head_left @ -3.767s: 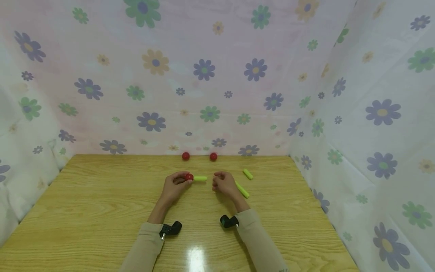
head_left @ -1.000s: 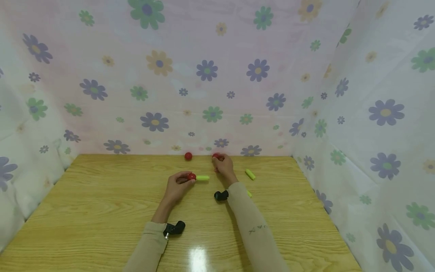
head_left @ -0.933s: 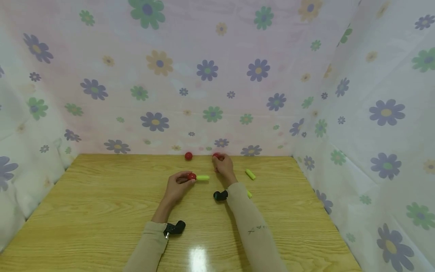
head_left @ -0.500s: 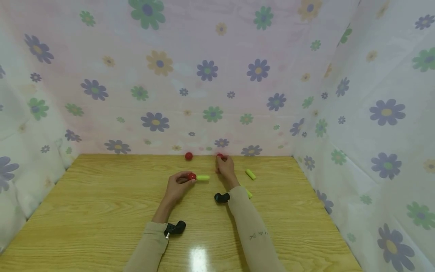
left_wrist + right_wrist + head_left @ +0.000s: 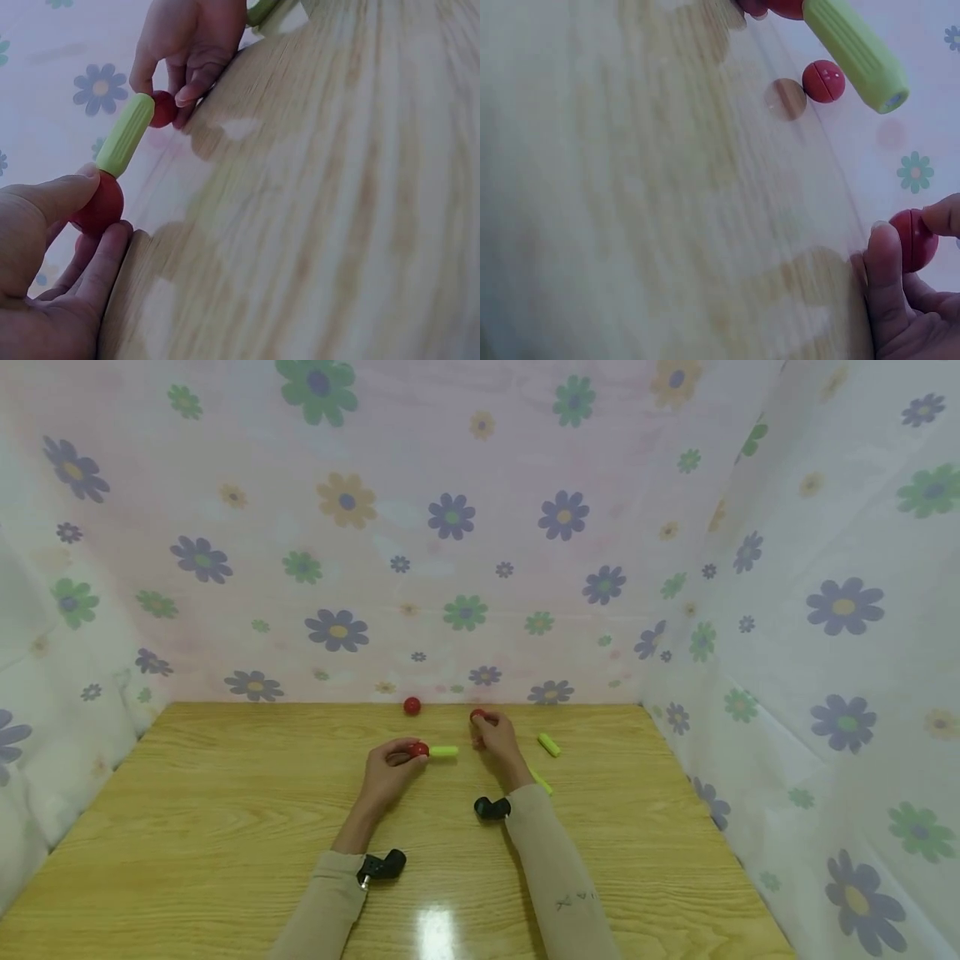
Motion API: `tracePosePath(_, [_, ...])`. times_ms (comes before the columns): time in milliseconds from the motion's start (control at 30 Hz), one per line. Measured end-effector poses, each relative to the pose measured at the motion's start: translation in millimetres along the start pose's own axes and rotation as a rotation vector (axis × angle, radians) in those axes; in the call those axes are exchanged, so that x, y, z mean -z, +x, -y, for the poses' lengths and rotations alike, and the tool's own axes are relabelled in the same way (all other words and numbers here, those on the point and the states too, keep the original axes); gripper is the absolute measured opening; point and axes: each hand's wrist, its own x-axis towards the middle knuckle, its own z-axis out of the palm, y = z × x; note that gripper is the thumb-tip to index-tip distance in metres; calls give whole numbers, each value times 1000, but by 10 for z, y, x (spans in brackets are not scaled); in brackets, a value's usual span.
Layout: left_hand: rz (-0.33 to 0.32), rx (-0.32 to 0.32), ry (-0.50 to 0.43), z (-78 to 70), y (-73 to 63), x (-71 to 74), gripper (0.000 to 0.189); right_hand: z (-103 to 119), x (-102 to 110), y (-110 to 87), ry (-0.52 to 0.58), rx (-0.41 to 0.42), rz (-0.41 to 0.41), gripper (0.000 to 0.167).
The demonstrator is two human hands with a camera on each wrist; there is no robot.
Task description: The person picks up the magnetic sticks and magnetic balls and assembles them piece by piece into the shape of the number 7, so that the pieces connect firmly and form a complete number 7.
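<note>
My left hand [image 5: 386, 774] pinches a red ball [image 5: 103, 206] between thumb and fingers. A short ridged light-green rod [image 5: 126, 135] sticks out of that ball, its free end pointing right toward my other hand. Between the thumb and fingers of my right hand [image 5: 498, 742] is a second red ball [image 5: 913, 240], with a seam round its middle. This ball is apart from the rod's free end in the right wrist view. A third red ball [image 5: 412, 706] rests at the table's back edge.
Right of my right hand lies a short green rod [image 5: 549, 745]. Another green rod [image 5: 542, 783] is partly hidden behind the right wrist. A flowered cloth [image 5: 465, 568] stands up behind the wooden table [image 5: 225, 810] and along its sides.
My right hand first reached from mid-table to the red ball at the back edge, and has since drawn back a little toward me with it. The left hand keeps its hold, nearly still.
</note>
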Motion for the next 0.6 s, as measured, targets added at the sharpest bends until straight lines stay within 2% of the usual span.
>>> tracePosePath(200, [-51,-44,64,4,3,4,38,-16,-4,-86,47,-17,47,36])
tracePosePath(367, [-78,-77,55,28,46,11,35,-44,-31,-113,60,-6,63,34])
tracePosePath(500, [-76,-73,50,27,103,16,36,-38,-13,-148,3,54,104,34])
tracePosePath(600, [-72,-67,48,10,148,12,37,-36,8,-154,-82,110,123,35])
